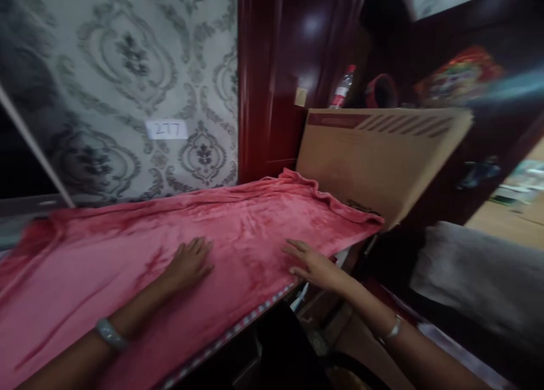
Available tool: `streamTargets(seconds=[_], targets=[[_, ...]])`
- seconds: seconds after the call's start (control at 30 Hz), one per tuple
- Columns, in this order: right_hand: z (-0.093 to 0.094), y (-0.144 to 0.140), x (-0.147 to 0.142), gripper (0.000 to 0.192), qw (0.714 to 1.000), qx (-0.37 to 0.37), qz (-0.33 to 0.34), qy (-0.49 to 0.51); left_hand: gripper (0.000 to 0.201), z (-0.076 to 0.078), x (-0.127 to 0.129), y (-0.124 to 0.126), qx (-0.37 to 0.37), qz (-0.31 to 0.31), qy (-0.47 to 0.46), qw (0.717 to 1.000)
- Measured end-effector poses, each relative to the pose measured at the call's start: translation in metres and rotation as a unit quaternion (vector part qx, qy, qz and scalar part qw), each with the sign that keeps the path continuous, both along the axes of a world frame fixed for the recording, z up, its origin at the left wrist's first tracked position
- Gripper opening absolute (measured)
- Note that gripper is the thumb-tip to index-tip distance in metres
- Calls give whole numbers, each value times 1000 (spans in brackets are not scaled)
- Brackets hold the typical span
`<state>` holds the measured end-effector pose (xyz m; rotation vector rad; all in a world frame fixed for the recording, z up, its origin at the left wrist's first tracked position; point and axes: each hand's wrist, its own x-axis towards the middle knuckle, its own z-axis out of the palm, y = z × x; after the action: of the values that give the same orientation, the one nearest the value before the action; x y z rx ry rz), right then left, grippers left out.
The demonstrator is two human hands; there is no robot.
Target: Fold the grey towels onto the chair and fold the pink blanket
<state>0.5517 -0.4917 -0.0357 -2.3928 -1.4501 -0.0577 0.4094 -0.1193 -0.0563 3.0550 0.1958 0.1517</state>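
Note:
A pink plush blanket (242, 248) lies spread over a table, with wrinkles across it and a bunched edge along the back and right. My left hand (189, 263) rests on the blanket near its middle, palm down with the fingers apart. Farther right, my right hand (312, 265) is at the blanket's right part, fingers spread and holding nothing. Whether its palm presses on the cloth I cannot tell. A band circles each wrist.
A large cardboard box (374, 157) leans behind the blanket's right end. Behind it are a bottle with a red cap (342, 88) and a roll of tape (381, 91). Patterned wallpaper with a paper label (166, 130) rises at the back. A grey cloth (480, 282) lies at right.

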Motion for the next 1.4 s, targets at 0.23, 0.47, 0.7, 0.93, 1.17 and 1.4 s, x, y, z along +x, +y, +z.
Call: streamTargets(seconds=[0.23, 0.47, 0.7, 0.93, 1.17, 1.4], targets=[[-30, 146, 22, 62, 1000, 1, 20, -15, 57, -29, -39, 3, 25, 50, -39, 998], [-86, 165, 29, 59, 998, -33, -22, -39, 61, -27, -47, -8, -26, 53, -24, 998], [-122, 158, 48, 61, 995, 28, 0, -91, 71, -26, -55, -12, -67, 84, -41, 993], [-146, 156, 62, 66, 991, 69, 27, -112, 69, -14, -74, 16, -19, 249, -45, 967], [-165, 152, 79, 71, 989, 89, 61, -104, 64, -8, -118, 72, -7, 425, -10, 905], [-171, 154, 81, 74, 989, 86, 59, -108, 62, 0, -161, 119, 3, 517, 16, 856]])
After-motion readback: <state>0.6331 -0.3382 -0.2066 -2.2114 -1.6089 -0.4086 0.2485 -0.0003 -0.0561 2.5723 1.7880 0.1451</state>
